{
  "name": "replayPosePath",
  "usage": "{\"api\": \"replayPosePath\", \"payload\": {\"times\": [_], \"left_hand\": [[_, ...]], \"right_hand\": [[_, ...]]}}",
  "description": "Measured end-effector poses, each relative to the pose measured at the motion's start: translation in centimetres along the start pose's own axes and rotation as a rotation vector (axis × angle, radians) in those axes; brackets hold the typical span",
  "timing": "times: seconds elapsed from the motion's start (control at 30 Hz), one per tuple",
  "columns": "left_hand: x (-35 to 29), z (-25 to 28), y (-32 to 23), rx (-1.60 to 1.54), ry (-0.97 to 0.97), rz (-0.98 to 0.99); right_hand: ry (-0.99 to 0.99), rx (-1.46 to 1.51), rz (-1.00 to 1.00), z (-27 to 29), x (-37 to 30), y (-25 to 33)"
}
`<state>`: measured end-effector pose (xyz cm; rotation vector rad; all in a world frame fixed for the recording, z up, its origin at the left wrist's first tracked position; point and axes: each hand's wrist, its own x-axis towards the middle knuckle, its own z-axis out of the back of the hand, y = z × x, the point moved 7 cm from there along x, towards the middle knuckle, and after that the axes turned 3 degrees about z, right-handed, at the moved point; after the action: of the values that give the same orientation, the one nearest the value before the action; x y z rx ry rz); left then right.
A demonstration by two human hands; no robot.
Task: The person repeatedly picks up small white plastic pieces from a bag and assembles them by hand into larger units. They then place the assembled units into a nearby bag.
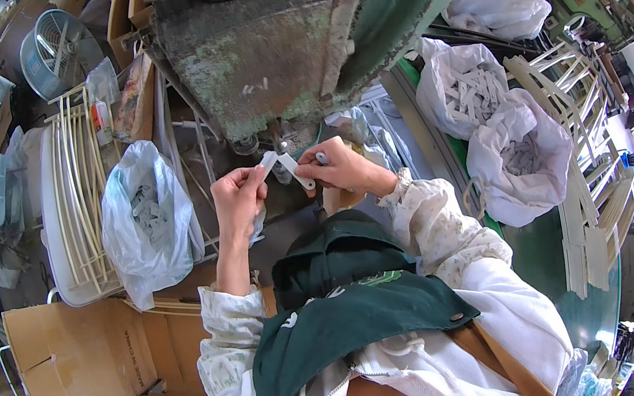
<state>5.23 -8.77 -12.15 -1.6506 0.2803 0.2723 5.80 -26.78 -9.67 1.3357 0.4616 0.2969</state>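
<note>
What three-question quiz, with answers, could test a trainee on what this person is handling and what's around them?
1. Multiple choice: what does the right hand pinch?
A) a book
B) a flat white piece
C) a drinking cup
2. True or false: an open cardboard box is on the person's left.
3. Fill in: the worn machine beyond the hands has patches of ____ paint.

Key: 1 B; 2 true; 3 green.

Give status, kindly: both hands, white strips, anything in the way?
Left hand: pinching white strip. Right hand: pinching second strip. Ends close together, machine head just beyond.
</note>
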Motion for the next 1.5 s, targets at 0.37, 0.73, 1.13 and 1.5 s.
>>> {"api": "replayPosePath", "payload": {"times": [0.37,0.73,1.13,1.5], "left_hand": [[-3.3,0.3,2.2,-0.120,0.233,0.028],[-5.1,-11.7,10.0,0.128,0.463,0.279],[-4.5,-46.0,30.2,0.116,0.912,0.328],[-8.1,-44.7,20.8,-0.066,0.526,0.419]], "right_hand": [[-0.516,0.268,-0.064,7.9,-7.4,-4.2],[-1.374,-0.446,-0.142,32.5,-31.1,-12.2],[-1.109,-0.338,-0.384,18.0,-38.4,-17.3],[-0.666,-0.884,-0.053,24.4,-35.6,-11.6]]}}
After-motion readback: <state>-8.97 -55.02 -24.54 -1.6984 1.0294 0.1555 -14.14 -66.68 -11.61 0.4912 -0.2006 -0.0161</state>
